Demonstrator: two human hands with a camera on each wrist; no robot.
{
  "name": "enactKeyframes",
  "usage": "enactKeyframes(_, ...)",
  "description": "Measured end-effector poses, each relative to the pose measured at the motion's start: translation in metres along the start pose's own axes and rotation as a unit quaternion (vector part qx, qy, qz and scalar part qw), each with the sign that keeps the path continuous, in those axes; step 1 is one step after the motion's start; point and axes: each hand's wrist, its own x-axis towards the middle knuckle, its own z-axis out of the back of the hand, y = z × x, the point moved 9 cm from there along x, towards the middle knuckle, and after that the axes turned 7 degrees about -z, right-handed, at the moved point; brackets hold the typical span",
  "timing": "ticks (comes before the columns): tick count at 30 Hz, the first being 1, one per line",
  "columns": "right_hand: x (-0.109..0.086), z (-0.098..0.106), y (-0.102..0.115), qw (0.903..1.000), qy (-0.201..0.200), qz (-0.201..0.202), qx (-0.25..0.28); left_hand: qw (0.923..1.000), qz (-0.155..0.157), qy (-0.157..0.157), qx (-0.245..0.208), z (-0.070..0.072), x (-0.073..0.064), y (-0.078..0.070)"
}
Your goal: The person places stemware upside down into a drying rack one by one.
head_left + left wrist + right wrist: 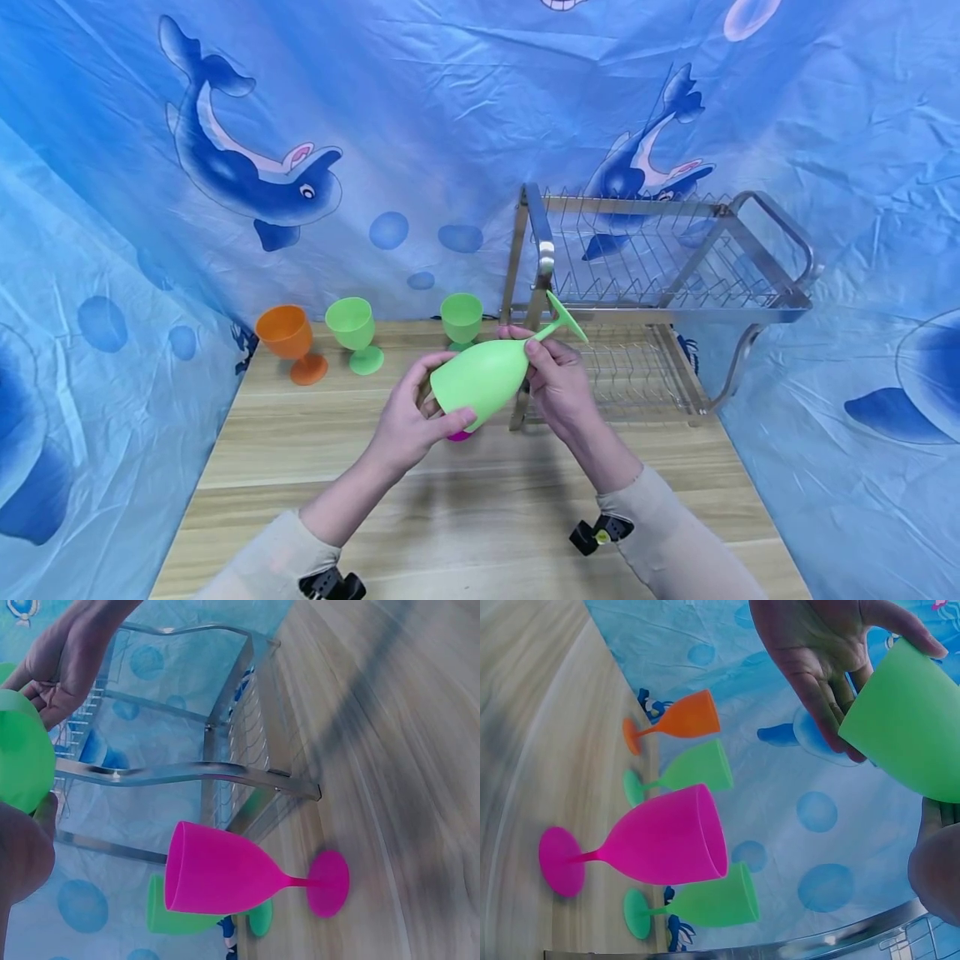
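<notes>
A light green plastic goblet is held in the air, tilted on its side, its mouth toward the lower left and its foot toward the upper right. My left hand grips the bowl by the rim, thumb on the near side and fingers around the far side. With thumb and fingers, my right hand pinches it where the stem meets the bowl. Upright on the table below stands a magenta goblet, mostly hidden behind the held one in the head view.
Along the table's back edge stand an orange goblet, a green goblet and another green goblet. A two-tier metal dish rack occupies the back right of the wooden table. Blue dolphin-print sheeting hangs around it.
</notes>
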Motion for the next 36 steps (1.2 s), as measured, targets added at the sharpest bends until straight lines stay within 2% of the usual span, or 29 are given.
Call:
enactKeyframes(8,0.001,0.0,0.005,0.9999,0.0,0.009,-0.005,0.9999,0.004,0.01,0.002,-0.004,0.002,0.0)
enactKeyframes(13,0.002,-0.003,0.003,0.9999,0.009,-0.001,0.004,1.0,0.004,0.005,0.002,-0.006,0.001,0.001)
enactKeyframes(20,0.002,-0.01,0.004,0.9972,0.07,-0.01,-0.025,0.9998,0.012,0.01,-0.011,-0.008,0.001,0.004)
enactKeyframes(27,0.007,-0.018,0.004,0.9889,0.129,-0.013,-0.072,0.9982,0.049,0.029,-0.017,-0.01,0.001,0.012)
enactKeyframes(32,0.009,-0.026,0.005,0.9864,0.148,0.0,-0.071,0.9968,0.063,0.034,-0.036,-0.015,0.001,0.017)
enactKeyframes(36,0.009,-0.026,0.006,0.9889,0.133,0.005,-0.066,0.9965,0.06,0.033,-0.048,-0.019,0.002,0.018)
